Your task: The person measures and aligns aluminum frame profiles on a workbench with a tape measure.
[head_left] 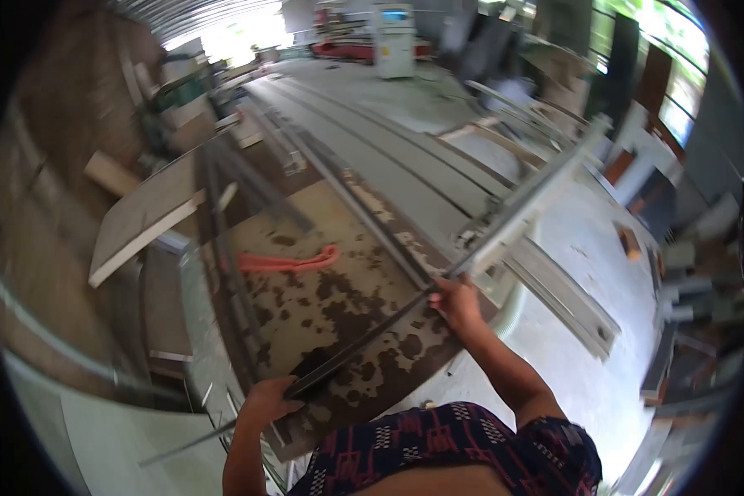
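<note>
A long dark strip [360, 343] lies slantwise over the near end of a worn, patchy table [306, 202]. My left hand [269, 403] is closed around its lower left part, and the thin end sticks out past the hand. At the strip's upper right end, my right hand [456, 302] pinches it near the table's corner. Another long dark bar [364, 215] runs away from me along the table and meets the strip near my right hand. An orange-red tool or handle [289, 261] rests on the table, left of the bar.
A metal rail [554, 289] and a long beam [537, 194] stand to the right. More dark strips [256, 182] and a board [145, 215] lie to the left. A pale hose [512, 312] hangs by the near right corner. A white cabinet [394, 41] stands far back.
</note>
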`<state>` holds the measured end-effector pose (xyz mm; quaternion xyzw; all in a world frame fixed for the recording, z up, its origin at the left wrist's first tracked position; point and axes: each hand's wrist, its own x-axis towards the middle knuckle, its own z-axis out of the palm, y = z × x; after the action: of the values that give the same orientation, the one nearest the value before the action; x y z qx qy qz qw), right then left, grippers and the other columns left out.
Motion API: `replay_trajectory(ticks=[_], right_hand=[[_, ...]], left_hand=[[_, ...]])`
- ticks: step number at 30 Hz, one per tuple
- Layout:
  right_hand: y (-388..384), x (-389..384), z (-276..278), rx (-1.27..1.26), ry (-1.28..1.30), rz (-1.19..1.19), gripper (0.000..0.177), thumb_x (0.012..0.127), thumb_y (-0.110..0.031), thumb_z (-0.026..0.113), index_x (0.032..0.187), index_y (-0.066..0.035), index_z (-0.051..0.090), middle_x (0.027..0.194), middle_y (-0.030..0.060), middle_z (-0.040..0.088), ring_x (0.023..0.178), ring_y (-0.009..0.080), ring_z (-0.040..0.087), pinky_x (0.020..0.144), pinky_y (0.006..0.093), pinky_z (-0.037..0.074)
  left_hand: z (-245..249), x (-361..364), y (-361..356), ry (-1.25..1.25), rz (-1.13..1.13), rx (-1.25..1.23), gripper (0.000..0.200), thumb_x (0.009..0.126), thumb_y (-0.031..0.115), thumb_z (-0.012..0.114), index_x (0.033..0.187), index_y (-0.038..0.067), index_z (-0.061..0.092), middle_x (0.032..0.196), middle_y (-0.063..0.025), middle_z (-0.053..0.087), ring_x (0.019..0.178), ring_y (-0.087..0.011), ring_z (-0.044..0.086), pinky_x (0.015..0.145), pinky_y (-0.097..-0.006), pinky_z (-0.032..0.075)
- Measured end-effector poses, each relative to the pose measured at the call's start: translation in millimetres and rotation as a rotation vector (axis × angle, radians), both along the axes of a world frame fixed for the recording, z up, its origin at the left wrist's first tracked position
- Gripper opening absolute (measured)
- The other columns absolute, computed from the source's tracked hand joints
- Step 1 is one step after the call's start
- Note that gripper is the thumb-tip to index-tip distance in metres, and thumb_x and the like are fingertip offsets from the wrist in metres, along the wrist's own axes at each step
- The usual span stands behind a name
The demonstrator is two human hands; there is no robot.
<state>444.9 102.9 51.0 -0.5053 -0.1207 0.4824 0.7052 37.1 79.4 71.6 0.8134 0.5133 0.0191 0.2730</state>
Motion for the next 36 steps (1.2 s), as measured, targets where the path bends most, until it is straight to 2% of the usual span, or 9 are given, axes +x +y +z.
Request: replay_trajectory(ticks=[4, 10, 11, 14, 18, 20, 23, 28, 36], right_hand=[[1, 4, 17, 0.188, -0.026, 0.111, 0.052, 0.085, -0.004, 0.051, 0.131, 0.000, 0.028, 0.078, 0.0082, 0.055, 0.050, 0.0165, 0.055, 0.042, 0.0300, 0.046], [22, -7, 64, 0.271, -0.047, 0.126, 0.048, 0.087, -0.005, 0.051, 0.130, 0.000, 0.030, 0.077, 0.0051, 0.054, 0.048, 0.0134, 0.051, 0.041, 0.0263, 0.043], [28, -3, 66, 0.312, -0.070, 0.196, 0.057, 0.088, -0.008, 0.052, 0.136, 0.002, 0.023, 0.081, 0.0069, 0.055, 0.052, 0.0148, 0.054, 0.045, 0.0272, 0.046], [48, -14, 86, 0.287, -0.103, 0.200, 0.034, 0.089, -0.011, 0.053, 0.117, 0.001, 0.040, 0.078, 0.0066, 0.058, 0.058, 0.0151, 0.060, 0.048, 0.0272, 0.050], [52, -42, 92, 0.337, -0.090, 0.403, 0.075, 0.089, -0.014, 0.055, 0.140, 0.006, 0.005, 0.094, 0.0176, 0.061, 0.069, 0.0225, 0.064, 0.060, 0.0325, 0.053], [45, -58, 79, 0.286, -0.125, 0.571, 0.066, 0.088, -0.016, 0.057, 0.138, 0.003, 0.018, 0.096, 0.0174, 0.063, 0.070, 0.0213, 0.064, 0.061, 0.0310, 0.053], [34, -82, 50, 0.122, -0.195, 0.767, 0.054, 0.088, -0.017, 0.057, 0.134, 0.000, 0.035, 0.094, 0.0143, 0.065, 0.070, 0.0184, 0.064, 0.062, 0.0297, 0.052], [10, -100, 22, -0.034, -0.292, 0.932, 0.042, 0.085, -0.018, 0.062, 0.122, -0.001, 0.051, 0.093, 0.0114, 0.065, 0.070, 0.0156, 0.063, 0.065, 0.0281, 0.050], [-14, -62, -5, -0.184, -0.455, 0.859, 0.038, 0.088, -0.015, 0.057, 0.121, 0.002, 0.050, 0.090, 0.0126, 0.066, 0.067, 0.0174, 0.065, 0.061, 0.0272, 0.052]], left_hand=[[15, -12, -9, -0.130, 0.124, -0.064, 0.047, 0.067, 0.026, 0.072, 0.110, 0.009, 0.061, 0.092, -0.0185, 0.064, 0.088, -0.0342, 0.061, 0.077, -0.0386, 0.047], [26, -27, -31, -0.244, 0.250, 0.035, 0.032, 0.076, 0.028, 0.069, 0.100, 0.008, 0.062, 0.081, -0.0175, 0.063, 0.078, -0.0340, 0.062, 0.068, -0.0376, 0.047], [28, -28, -34, -0.252, 0.239, 0.084, 0.031, 0.077, 0.028, 0.068, 0.098, 0.007, 0.062, 0.080, -0.0170, 0.063, 0.076, -0.0337, 0.062, 0.067, -0.0374, 0.047], [34, -27, -42, -0.319, 0.341, 0.137, 0.029, 0.078, 0.030, 0.067, 0.093, 0.006, 0.063, 0.075, -0.0170, 0.061, 0.072, -0.0330, 0.061, 0.065, -0.0369, 0.046], [30, -36, -35, -0.369, 0.446, 0.106, 0.027, 0.078, 0.029, 0.067, 0.090, 0.006, 0.063, 0.072, -0.0158, 0.061, 0.068, -0.0305, 0.060, 0.063, -0.0364, 0.045], [19, -42, -25, -0.423, 0.475, 0.109, 0.026, 0.078, 0.029, 0.067, 0.090, 0.006, 0.063, 0.071, -0.0149, 0.061, 0.065, -0.0295, 0.060, 0.061, -0.0364, 0.045], [9, -48, -5, -0.364, 0.464, 0.162, 0.020, 0.081, 0.019, 0.067, 0.087, 0.001, 0.063, 0.065, -0.0038, 0.059, 0.053, -0.0105, 0.051, 0.050, -0.0266, 0.043], [2, -59, 32, -0.634, 0.672, -0.087, 0.025, 0.082, 0.023, 0.066, 0.073, 0.001, 0.060, 0.057, -0.0034, 0.054, 0.046, -0.0107, 0.048, 0.042, -0.0263, 0.037], [10, -85, 80, -0.835, 0.885, -0.155, 0.025, 0.083, 0.024, 0.065, 0.071, 0.003, 0.057, 0.052, -0.0026, 0.049, 0.037, -0.0111, 0.044, 0.034, -0.0265, 0.031]])
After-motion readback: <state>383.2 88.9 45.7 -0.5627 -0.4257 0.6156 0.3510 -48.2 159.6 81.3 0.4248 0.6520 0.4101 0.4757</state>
